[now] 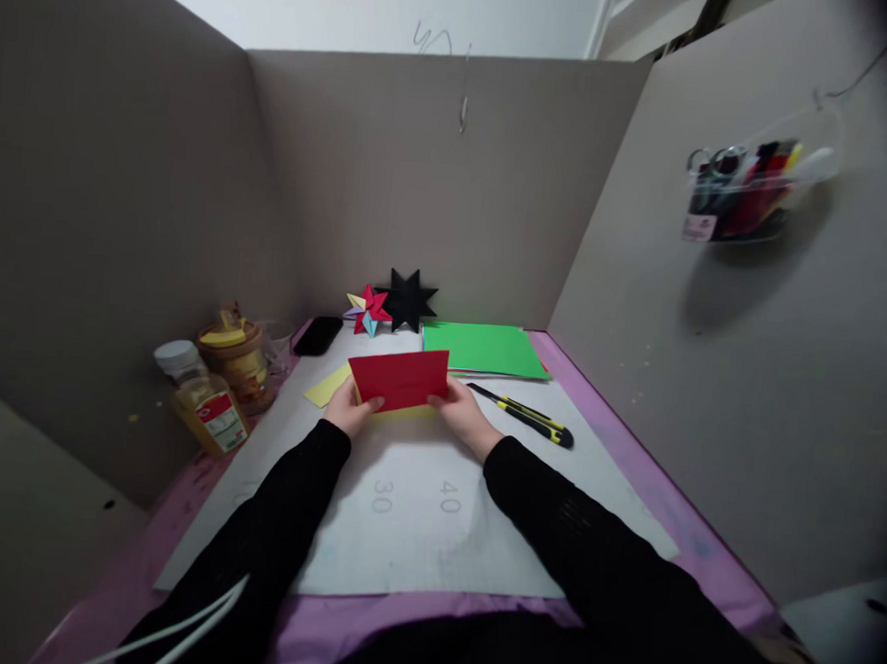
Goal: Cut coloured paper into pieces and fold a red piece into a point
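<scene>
A rectangular sheet of red paper (400,377) is held up between my two hands, over the white mat. My left hand (348,407) pinches its lower left corner, thumb on the near face. At the lower right corner my right hand (465,415) grips it the same way. A yellow strip shows below the red edge; whether it is a second sheet or the back side I cannot tell. Yellow paper (325,388) lies flat just left of the red one. To the right of my right hand rests a black and yellow utility knife (532,418).
Green paper (484,349) is stacked at the back right. Folded paper stars, one multicoloured (368,310) and one black (409,300), stand against the back wall. A black phone (318,335), a glue bottle (206,403) and a tub (237,360) line the left. A pouch of tools (744,195) hangs right.
</scene>
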Tool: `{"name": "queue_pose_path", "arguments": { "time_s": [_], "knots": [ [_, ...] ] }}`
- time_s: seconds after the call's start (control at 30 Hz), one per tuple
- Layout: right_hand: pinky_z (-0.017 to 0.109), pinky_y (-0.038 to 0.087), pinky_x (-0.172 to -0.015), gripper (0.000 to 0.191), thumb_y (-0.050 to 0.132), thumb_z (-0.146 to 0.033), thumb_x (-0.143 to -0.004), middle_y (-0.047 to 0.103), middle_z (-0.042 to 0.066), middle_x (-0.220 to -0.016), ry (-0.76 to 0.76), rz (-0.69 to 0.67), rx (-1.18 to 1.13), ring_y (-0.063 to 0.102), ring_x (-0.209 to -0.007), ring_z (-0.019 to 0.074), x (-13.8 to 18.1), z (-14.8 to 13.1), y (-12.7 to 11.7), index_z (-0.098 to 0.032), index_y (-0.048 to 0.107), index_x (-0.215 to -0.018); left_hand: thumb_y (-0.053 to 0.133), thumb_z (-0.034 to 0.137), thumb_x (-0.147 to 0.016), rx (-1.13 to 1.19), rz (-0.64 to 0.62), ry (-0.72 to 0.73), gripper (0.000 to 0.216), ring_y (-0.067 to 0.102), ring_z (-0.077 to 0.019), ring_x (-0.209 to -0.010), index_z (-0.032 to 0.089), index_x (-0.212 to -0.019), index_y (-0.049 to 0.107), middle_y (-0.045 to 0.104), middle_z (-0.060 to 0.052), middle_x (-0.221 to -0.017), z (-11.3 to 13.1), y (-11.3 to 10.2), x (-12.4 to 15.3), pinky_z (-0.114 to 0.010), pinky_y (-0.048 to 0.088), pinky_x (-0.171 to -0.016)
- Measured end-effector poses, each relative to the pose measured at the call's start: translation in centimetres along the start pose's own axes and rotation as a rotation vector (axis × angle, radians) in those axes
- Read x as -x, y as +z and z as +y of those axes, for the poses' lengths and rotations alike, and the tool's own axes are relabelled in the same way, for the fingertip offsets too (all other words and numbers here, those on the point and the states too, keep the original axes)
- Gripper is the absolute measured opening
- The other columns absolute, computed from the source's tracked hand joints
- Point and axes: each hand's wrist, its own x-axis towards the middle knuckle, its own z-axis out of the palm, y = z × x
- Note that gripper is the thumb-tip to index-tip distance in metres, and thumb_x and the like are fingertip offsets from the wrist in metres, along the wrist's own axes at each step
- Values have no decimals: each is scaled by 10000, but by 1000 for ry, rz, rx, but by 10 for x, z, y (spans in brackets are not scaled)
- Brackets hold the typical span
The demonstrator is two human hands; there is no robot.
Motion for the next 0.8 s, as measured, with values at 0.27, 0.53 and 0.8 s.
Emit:
{"name": "queue_pose_path", "arguments": {
  "time_s": [0.27,0.53,0.8],
  "knots": [
    [304,451,-816,333,551,-115,-628,663,13,-931,48,31,-18,587,-820,152,4,14,6,-188,602,-949,717,55,-517,46,26,-153,430,598,-252,-960,146,-923,606,673,-66,-911,-22,4,0,-384,421,-923],
    [328,455,-819,295,531,-147,-618,679,33,-875,161,18,30,595,-817,169,0,29,2,-155,610,-902,580,82,-618,-175,-49,-26,447,587,-251,-996,131,-1063,589,668,-85,-1017,-45,2,-6,-403,401,-942],
    [298,474,-707,204,572,-187,-621,680,29,-784,218,19,34,611,-707,161,2,24,-3,-151,606,-819,613,159,-589,-183,-71,-65,351,617,-253,-885,108,-936,618,687,-90,-929,-34,-3,-7,-391,444,-864]
  ]
}}
